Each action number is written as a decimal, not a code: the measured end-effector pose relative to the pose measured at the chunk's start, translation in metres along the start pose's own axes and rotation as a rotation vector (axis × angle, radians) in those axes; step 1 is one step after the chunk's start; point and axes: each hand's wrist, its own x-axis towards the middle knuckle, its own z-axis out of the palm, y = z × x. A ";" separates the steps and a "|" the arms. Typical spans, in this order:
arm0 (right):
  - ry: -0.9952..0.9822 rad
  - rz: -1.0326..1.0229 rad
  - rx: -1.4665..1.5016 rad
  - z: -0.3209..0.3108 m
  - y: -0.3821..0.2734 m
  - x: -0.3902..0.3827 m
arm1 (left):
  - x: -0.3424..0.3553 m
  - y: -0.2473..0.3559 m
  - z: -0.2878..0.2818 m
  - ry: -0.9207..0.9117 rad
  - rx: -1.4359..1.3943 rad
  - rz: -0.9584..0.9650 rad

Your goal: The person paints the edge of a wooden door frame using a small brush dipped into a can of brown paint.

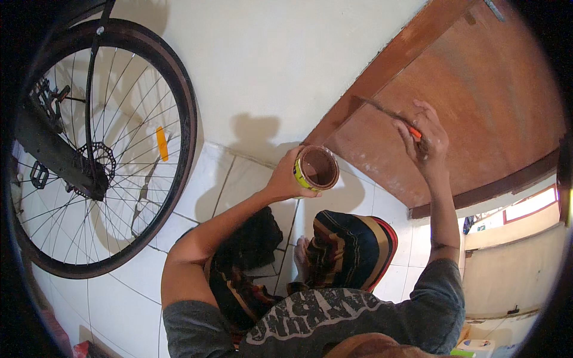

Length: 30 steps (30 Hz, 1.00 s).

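My left hand (286, 182) grips a round tin (319, 170) with a yellow-green label and a brown-stained inside, held over the tiled floor near the door's lower corner. My right hand (425, 134) is closed around a paintbrush (414, 132) with an orange part on its handle, raised over the brown wooden door (489, 101). The brush's dark far end reaches toward the door's left edge, by the darker brown frame (404, 43); I cannot tell if it touches the surface. Patchy pale marks show on the door panel.
A bicycle wheel (185, 101) with spokes, a disc and an orange reflector stands at the left against the white wall (250, 59). My bent legs are on the white tiled floor (119, 292) below me. A pale doorway area (501, 274) with a window shows at the lower right.
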 end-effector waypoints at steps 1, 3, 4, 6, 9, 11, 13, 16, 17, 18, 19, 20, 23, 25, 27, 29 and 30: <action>0.033 0.014 -0.038 -0.004 0.008 0.003 | 0.001 0.003 0.000 -0.022 0.027 -0.047; 0.111 0.007 -0.122 -0.009 0.031 0.008 | -0.001 0.002 -0.001 -0.021 0.009 -0.042; 0.190 0.002 -0.218 -0.017 0.041 0.010 | -0.001 0.000 0.000 -0.023 -0.002 -0.038; 0.287 -0.051 -0.346 -0.040 0.045 0.034 | -0.002 -0.002 -0.002 -0.021 -0.001 -0.031; 0.343 -0.187 -0.518 -0.070 0.053 0.053 | -0.002 -0.003 0.001 -0.019 0.016 -0.021; 0.390 -0.248 -0.694 -0.079 0.052 0.054 | -0.002 -0.004 0.002 -0.016 0.017 -0.025; 0.359 -0.266 -0.754 -0.062 0.046 0.041 | -0.005 -0.007 -0.001 -0.008 0.007 -0.042; 0.144 -0.343 -0.590 -0.042 0.036 0.014 | -0.001 0.003 0.003 -0.014 -0.011 -0.039; 0.094 -0.360 -0.466 -0.030 0.033 0.002 | -0.001 0.006 0.001 -0.036 -0.003 -0.048; 0.058 -0.363 -0.361 -0.016 0.026 -0.009 | -0.002 0.006 -0.002 -0.058 0.009 -0.061; 0.022 -0.366 -0.256 -0.007 0.019 -0.016 | -0.003 0.007 -0.004 -0.080 0.020 -0.073; -0.016 -0.345 -0.215 -0.004 0.013 -0.015 | -0.003 0.007 -0.005 -0.078 0.026 -0.076; -0.063 -0.218 -0.130 -0.006 0.010 -0.010 | -0.004 0.007 -0.006 -0.052 0.018 -0.061; -0.002 -0.041 -0.120 -0.016 0.030 -0.002 | -0.004 0.008 -0.004 -0.016 -0.018 -0.027; 0.146 0.043 -0.135 -0.035 0.052 0.024 | -0.002 0.006 -0.001 -0.017 -0.009 -0.007; 0.253 0.077 -0.205 -0.053 0.086 0.035 | -0.004 0.005 -0.002 -0.011 0.013 0.000; 0.332 0.038 -0.203 -0.061 0.094 0.044 | -0.005 0.004 -0.002 -0.008 0.023 -0.002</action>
